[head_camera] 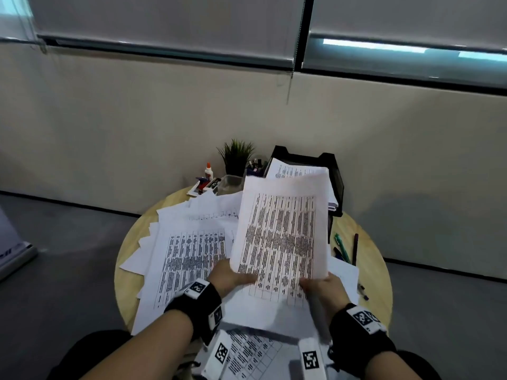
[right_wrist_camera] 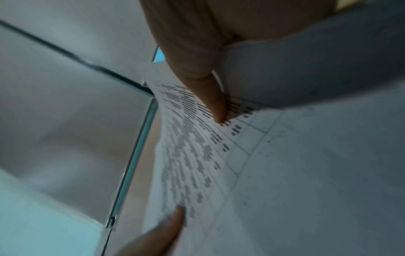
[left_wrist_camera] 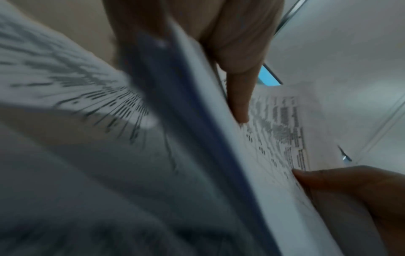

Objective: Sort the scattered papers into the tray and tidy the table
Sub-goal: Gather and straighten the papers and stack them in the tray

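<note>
I hold a stack of printed sheets (head_camera: 279, 231) upright above the round wooden table (head_camera: 367, 242). My left hand (head_camera: 233, 277) grips its lower left edge, thumb on the front (left_wrist_camera: 240, 104). My right hand (head_camera: 321, 286) grips the lower right edge, thumb on the printed face (right_wrist_camera: 217, 107). Many loose printed papers (head_camera: 189, 250) lie scattered over the table's left and middle. A black paper tray (head_camera: 326, 165) stands at the table's back right with several sheets inside.
Behind the papers stand a small potted plant (head_camera: 237, 156), a glue bottle (head_camera: 209, 171), a pen holder (head_camera: 256, 167) and a clear box (head_camera: 229, 183). Several pens (head_camera: 343, 248) lie on the table's right side. The wall is just behind.
</note>
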`<act>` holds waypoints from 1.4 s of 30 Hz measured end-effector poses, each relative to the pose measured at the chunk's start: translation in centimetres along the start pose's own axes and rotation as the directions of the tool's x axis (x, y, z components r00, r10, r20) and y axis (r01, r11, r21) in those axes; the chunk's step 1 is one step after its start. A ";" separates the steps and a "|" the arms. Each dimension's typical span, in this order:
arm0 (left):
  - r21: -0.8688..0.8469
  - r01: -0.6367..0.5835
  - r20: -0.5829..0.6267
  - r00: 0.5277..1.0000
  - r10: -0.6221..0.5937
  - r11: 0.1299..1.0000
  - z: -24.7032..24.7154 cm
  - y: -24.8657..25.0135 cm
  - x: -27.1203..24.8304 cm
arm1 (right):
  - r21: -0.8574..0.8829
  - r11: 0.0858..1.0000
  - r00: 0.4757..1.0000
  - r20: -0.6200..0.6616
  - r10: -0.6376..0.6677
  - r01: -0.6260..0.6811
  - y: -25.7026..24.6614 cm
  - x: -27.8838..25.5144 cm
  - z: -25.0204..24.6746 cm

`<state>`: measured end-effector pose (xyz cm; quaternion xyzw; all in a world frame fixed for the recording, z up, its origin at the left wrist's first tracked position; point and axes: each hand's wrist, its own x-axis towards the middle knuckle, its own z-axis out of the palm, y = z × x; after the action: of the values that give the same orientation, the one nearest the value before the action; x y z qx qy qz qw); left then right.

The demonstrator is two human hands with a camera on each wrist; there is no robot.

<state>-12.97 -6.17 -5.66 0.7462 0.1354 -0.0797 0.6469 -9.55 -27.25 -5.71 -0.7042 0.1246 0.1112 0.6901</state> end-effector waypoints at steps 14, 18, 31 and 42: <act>0.007 0.231 0.487 0.849 -0.205 0.973 -0.9 -3.1 -0.9 | -0.130 0.933 0.936 0.060 0.346 -0.336 2.9 1.3 -3.5; -0.083 0.280 0.488 0.848 -0.206 0.956 -1.8 -2.0 1.2 | -0.197 0.923 0.930 0.102 0.353 -0.329 1.2 4.7 -4.0; -0.302 0.278 0.332 0.927 -0.173 0.912 0.2 1.3 10.1 | 0.005 0.923 0.913 0.153 0.379 -0.384 -3.0 8.9 -4.7; -0.213 0.038 -0.161 0.984 -0.074 0.976 2.6 2.4 21.0 | 0.288 0.899 0.935 -0.033 0.354 -0.330 -3.5 18.2 -3.0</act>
<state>7.89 -6.94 -9.98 0.6740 0.2181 -0.0201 0.7055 8.74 -30.62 -8.36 -0.5713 0.2897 0.1824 0.7460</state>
